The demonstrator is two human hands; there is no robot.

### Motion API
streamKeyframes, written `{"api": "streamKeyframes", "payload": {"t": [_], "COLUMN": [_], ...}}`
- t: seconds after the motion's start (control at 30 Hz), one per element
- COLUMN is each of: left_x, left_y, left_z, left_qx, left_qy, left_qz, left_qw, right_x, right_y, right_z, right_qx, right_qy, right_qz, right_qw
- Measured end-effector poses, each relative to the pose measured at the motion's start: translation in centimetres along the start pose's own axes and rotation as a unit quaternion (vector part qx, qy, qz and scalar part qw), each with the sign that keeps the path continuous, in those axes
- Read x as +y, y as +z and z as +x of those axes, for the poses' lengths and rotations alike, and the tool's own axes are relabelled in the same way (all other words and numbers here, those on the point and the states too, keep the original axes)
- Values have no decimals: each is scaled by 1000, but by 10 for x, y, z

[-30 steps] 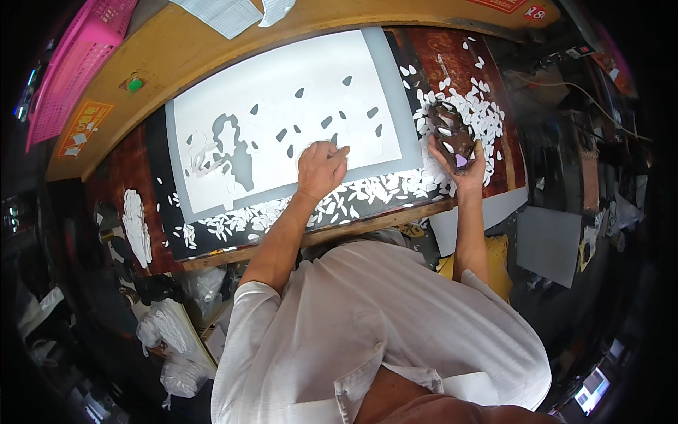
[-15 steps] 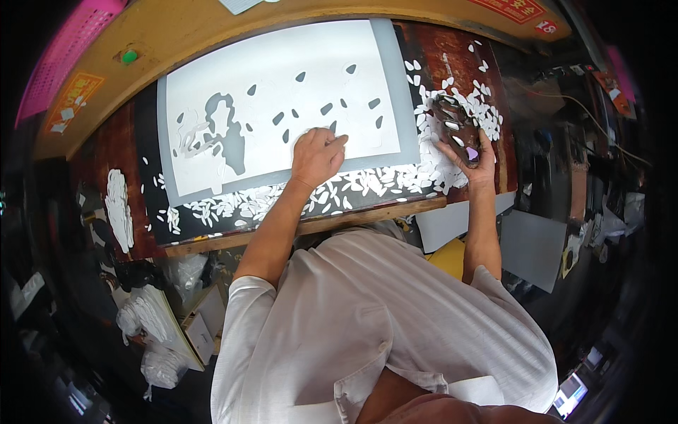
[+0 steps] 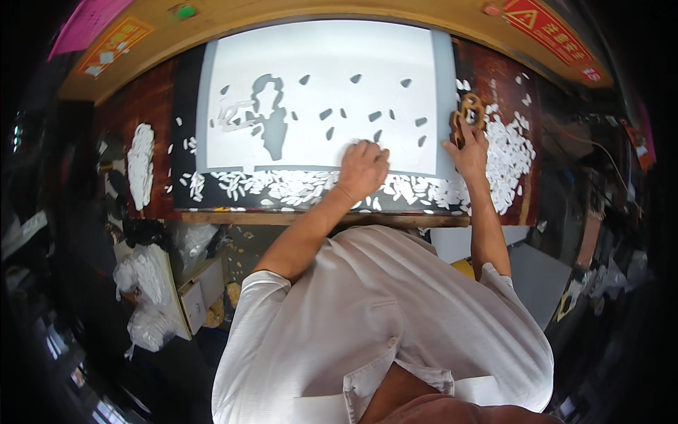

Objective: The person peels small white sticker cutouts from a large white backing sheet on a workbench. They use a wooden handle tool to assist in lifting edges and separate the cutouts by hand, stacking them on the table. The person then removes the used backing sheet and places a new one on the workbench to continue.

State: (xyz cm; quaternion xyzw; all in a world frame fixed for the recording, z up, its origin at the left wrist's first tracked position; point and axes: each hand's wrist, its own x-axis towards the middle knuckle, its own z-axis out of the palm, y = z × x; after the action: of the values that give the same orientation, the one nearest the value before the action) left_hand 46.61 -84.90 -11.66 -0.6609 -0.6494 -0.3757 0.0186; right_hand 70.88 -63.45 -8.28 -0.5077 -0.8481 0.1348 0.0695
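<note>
A large white sheet (image 3: 325, 56) with several dark teardrop-shaped holes and one bigger ragged cutout lies on a grey board (image 3: 443, 71). My left hand (image 3: 365, 168) rests at the sheet's near edge, fingers curled and close together; whatever is under them is hidden. Beyond the sheet's right edge, my right hand (image 3: 470, 148) grips a brown cutting die (image 3: 472, 109) with openings through it, holding it over the board's edge. Small white cut pieces (image 3: 507, 166) are heaped beside that hand, and more pieces (image 3: 289, 186) are strewn along the sheet's near side.
A stack of white pieces (image 3: 141, 166) lies at the left on the reddish-brown tabletop (image 3: 157, 92). Behind the sheet runs a yellow machine beam (image 3: 240, 20) with a green button (image 3: 186, 12). A wooden strip (image 3: 339, 220) edges the table near my body. Plastic bags (image 3: 152, 326) sit lower left.
My right hand has brought the cutting die from over the heap leftward to the board's right edge and turned it over. My left hand stays at the sheet's near edge. The view has shifted.
</note>
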Motion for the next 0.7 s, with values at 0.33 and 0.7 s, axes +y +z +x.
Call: {"api": "streamKeyframes", "payload": {"t": [0.33,0.7], "left_x": [27,18], "left_y": [-48,-39], "left_z": [-59,-59], "left_qx": [-106,105], "left_qy": [-361,-681], "left_qz": [-194,-561], "left_qw": [906,459], "right_x": [-63,-83], "right_y": [5,39], "right_z": [-2,-32], "right_qx": [57,31], "right_qy": [-204,-255], "right_qz": [150,-33], "right_qw": [966,966]}}
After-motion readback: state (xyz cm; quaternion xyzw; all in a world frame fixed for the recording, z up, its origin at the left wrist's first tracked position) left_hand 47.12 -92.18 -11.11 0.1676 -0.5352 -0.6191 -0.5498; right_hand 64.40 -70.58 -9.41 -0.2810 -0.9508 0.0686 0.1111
